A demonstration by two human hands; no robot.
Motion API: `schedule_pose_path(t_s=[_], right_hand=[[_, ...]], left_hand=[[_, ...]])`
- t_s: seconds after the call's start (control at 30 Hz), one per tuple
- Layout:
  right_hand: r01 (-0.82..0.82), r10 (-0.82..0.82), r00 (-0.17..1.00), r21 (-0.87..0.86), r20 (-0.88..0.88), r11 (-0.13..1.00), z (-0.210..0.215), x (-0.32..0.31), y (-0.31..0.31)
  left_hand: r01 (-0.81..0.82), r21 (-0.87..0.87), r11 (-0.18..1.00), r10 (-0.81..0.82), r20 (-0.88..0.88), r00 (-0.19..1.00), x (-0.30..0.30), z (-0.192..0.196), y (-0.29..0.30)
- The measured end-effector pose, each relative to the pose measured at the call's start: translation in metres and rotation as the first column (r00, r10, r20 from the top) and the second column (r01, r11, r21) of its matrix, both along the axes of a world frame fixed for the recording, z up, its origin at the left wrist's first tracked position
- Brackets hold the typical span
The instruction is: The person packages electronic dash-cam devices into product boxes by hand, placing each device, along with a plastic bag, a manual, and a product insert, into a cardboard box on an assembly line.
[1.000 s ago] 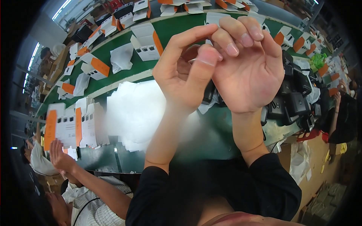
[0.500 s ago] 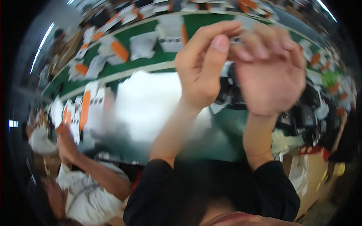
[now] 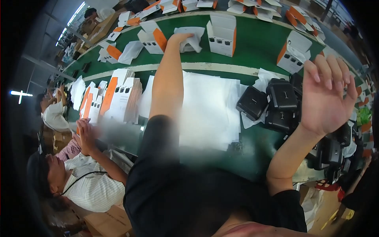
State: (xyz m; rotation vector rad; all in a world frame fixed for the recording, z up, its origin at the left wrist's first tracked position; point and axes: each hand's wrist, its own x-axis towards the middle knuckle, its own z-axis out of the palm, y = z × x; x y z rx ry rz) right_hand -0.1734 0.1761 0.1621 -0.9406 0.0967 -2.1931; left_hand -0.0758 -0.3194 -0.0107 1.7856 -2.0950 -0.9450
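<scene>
My left arm stretches far forward over the table. On the green conveyor belt (image 3: 252, 41), my left hand (image 3: 179, 38) closes on a crumpled white pouch (image 3: 193, 44), though most of its fingers are hidden. My right hand (image 3: 327, 94) is raised at the right, palm in view, fingers loosely curled and apart, holding nothing. Behind and beside it lies a pile of black hard cases (image 3: 281, 94) on the table. A stack of thin white sheets (image 3: 211, 106) lies between my arms.
White-and-orange open boxes (image 3: 222, 37) stand along the belt, with another white pouch (image 3: 131, 52) among them. Folded cartons (image 3: 122, 94) are stacked at the left of the table. A co-worker in a striped shirt (image 3: 92, 185) sits close on my left.
My hands were close together in front of me. The left has gone forward and left to the pouch; the right has moved to the right, and its fingers have spread. The view has shifted.
</scene>
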Motion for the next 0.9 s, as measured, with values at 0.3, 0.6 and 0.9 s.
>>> schedule_pose_path(t_s=[0.3, 0.6, 0.9], right_hand=[[-0.011, 0.012, 0.997, 0.020, -0.076, 1.000, -0.006, -0.011, -0.010], [0.217, -0.176, 0.952, 0.146, -0.252, 0.965, -0.019, -0.006, -0.045], [0.764, -0.143, 0.108, -0.009, -0.984, 0.645, -0.073, 0.027, -0.116]], left_hand=[[-0.019, -0.072, 0.997, -0.003, -0.293, 0.956, 0.014, 0.010, 0.018], [0.363, -0.702, 0.612, -0.339, 0.181, 0.923, 0.078, 0.059, 0.077], [0.751, -0.634, 0.184, -0.816, 0.327, 0.476, 0.070, 0.186, 0.237]])
